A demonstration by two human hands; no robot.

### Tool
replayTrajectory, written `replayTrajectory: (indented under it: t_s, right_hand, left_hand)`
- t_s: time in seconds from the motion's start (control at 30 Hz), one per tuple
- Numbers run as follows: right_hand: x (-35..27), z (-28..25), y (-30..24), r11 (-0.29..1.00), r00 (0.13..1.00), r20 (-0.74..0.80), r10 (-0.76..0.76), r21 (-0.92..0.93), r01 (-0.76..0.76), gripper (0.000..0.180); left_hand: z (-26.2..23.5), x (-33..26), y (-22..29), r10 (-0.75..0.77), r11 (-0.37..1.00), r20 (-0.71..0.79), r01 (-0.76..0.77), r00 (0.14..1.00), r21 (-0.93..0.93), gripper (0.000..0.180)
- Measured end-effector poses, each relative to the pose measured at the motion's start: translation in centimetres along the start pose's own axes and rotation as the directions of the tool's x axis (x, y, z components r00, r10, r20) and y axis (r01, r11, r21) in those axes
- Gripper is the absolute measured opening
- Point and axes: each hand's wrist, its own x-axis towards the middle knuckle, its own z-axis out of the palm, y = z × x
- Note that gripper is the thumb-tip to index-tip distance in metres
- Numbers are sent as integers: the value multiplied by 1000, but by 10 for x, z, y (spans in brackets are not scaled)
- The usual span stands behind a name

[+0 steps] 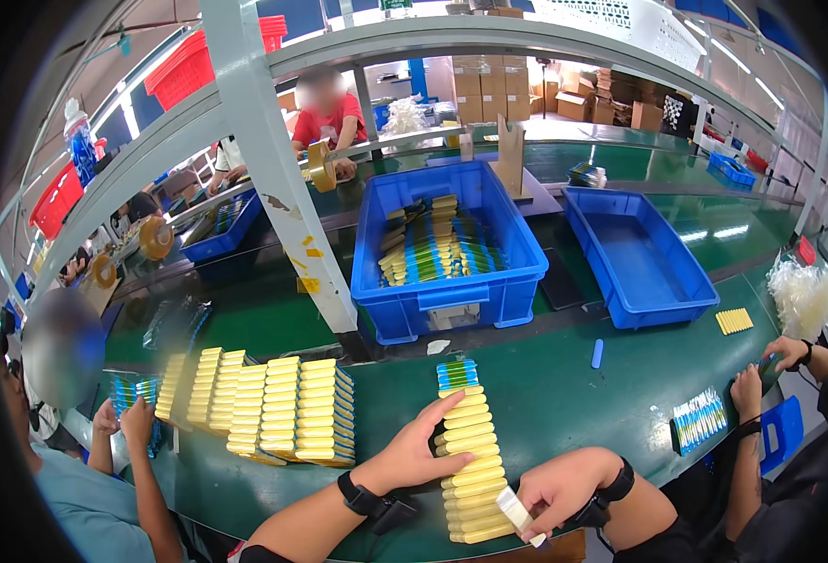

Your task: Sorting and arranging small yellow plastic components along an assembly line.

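A row of yellow, rounded, stick-shaped pieces (pixel 473 460) lies on the green table in front of me, side by side. At its far end is a blue and green patterned section (pixel 457 374). My left hand (pixel 419 452) rests against the left side of this row, thumb and fingers apart. Beside the near end, my right hand (pixel 564 486) pinches a small pale flat piece (pixel 513 509); its exact kind cannot be made out. Left of my left forearm stand several stacked rows of the same yellow pieces (pixel 280 405).
A blue crate (pixel 449 298) of these pieces stands beyond, with another blue crate (pixel 639 253) right of it. A grey post (pixel 287 178) rises at the left. Co-workers handle pieces on both sides. A blue stick (pixel 597 354) and a small yellow row (pixel 734 322) lie rightward.
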Motion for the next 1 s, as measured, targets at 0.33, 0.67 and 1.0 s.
replayTrajectory:
  t_s: [0.33, 0.67, 1.0]
  right_hand:
    - [22, -5, 4, 753, 77, -750, -657, -647, 121, 28]
    - [3, -16, 11, 817, -175, -801, -572, -574, -43, 7]
    - [0, 12, 10, 709, 472, -793, -386, 72, 702, 21]
  left_hand:
    - [1, 3, 25, 118, 980, -4, -116, 993, 162, 104]
    - [-1, 4, 19, 132, 968, 0, -129, 991, 214, 101]
    - [16, -17, 44, 228, 968, 60, -219, 972, -127, 97]
